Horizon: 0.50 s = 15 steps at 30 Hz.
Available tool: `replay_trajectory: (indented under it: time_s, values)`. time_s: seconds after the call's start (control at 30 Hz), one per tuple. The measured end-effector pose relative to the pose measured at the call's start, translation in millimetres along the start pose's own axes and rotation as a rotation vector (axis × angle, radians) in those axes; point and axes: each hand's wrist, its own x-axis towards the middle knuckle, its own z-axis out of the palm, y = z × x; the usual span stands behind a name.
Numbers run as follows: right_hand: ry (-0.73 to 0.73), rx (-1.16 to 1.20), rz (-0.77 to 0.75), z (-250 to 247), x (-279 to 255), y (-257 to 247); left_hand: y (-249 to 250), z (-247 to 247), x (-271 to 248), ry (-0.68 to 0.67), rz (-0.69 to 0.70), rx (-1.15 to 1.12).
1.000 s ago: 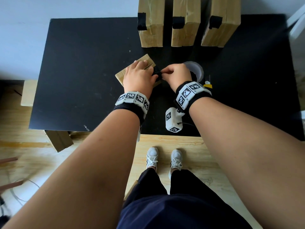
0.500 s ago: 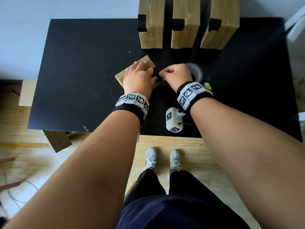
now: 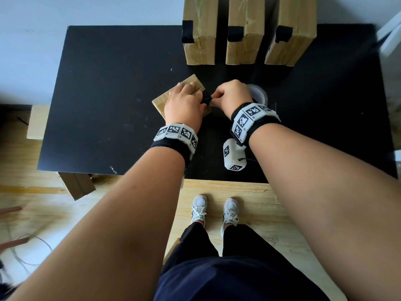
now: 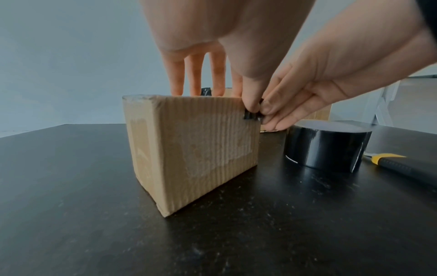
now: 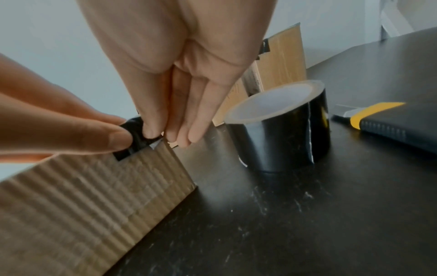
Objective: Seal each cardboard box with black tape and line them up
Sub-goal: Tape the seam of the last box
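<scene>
A small cardboard box [image 3: 159, 101] stands on the black table [image 3: 108, 94], turned at an angle. My left hand [image 3: 191, 92] lies on its top with fingers straight, and its thumb presses a short black tape strip [image 4: 251, 116] at the box's upper right edge. My right hand [image 3: 213, 98] pinches the same tape strip [image 5: 136, 134] from the right, fingers curled down over the edge. The black tape roll [image 4: 326, 147] stands just right of the box, partly hidden behind my right hand in the head view. How far the strip runs over the top is hidden.
Three taped cardboard boxes [image 3: 245, 31] stand in a row along the table's back edge. A yellow and black utility knife [image 4: 399, 164] lies right of the tape roll [image 5: 279, 130]. The table's near edge runs just behind my wrists.
My right hand's fingertips have edged slightly left along the tape toward my left thumb. My left hand and the box have stayed where they were.
</scene>
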Motion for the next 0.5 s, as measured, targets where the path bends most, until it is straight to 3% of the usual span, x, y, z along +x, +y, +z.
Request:
replay_trajectory:
  time_s: [0.23,0.5]
  values:
    - [-0.096,-0.22,-0.09,-8.2,13.1,-9.8,0.9,5.6,4.1,-0.03,-0.044,0.004]
    - [-0.048,-0.164,-0.107,-0.1,11.6,-4.6,3.7,0.2,0.4,-0.012,-0.016,-0.007]
